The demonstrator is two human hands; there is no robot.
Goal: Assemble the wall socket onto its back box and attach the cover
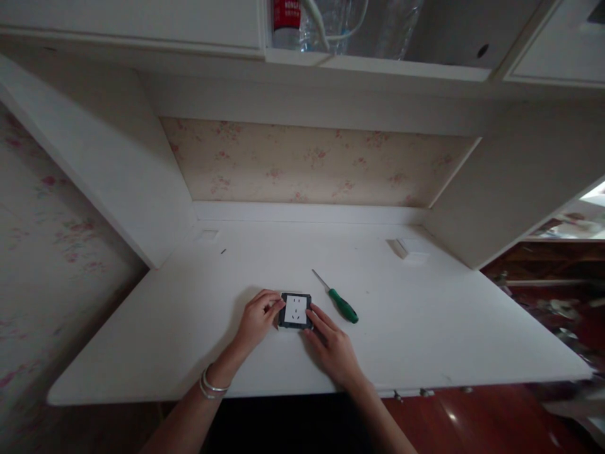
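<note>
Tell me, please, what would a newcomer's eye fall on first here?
Probably the metal screwdriver with a green handle, lying on the broad white desk, beyond the right hand. Next, the rectangular white socket panel in its dark frame, held between the right hand and the left hand, whose wrist wears silver-coloured bangles.

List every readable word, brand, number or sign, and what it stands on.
"NONGF", incomplete, on the red label at the top; accents unclear.
Beneath it: smaller white characters, too small to read.
White socket panel with black frame, green-handled metal screwdriver: no legible lettering.
</note>
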